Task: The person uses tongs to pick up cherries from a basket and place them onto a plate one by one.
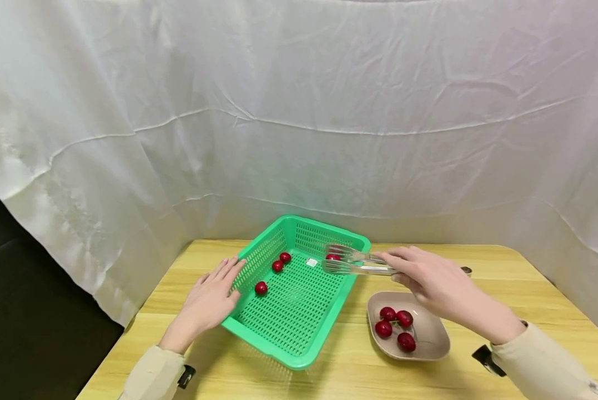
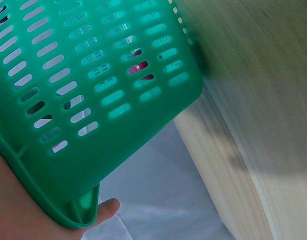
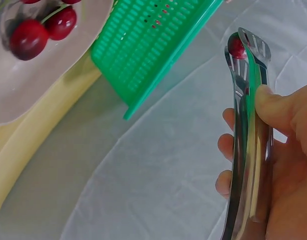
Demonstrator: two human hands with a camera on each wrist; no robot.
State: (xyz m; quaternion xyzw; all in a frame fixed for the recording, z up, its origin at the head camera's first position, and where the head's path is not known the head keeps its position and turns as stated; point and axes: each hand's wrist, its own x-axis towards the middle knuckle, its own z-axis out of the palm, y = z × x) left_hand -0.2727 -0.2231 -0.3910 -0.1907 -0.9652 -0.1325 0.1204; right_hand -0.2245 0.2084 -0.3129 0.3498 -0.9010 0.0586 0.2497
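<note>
My right hand (image 1: 431,278) grips metal tongs (image 3: 249,130), thumb on one arm and fingers round the other. Between the slotted tips of the tongs a cherry (image 3: 237,46) is pinched; in the head view it overlaps the right wall of the green basket (image 1: 299,355). Three cherries lie inside that basket, one (image 1: 261,288) nearer the front and two by the left wall. My left hand (image 1: 211,297) rests on the basket's left rim with its fingers stretched out. In the left wrist view a fingertip (image 2: 109,207) shows past the rim.
To the right of the basket stands a beige bowl (image 1: 436,339) holding several cherries (image 1: 406,341), some with stems. A small white label (image 1: 311,262) lies in the basket. Both stand on a wooden table (image 1: 348,383), with a white curtain (image 1: 328,166) hanging behind.
</note>
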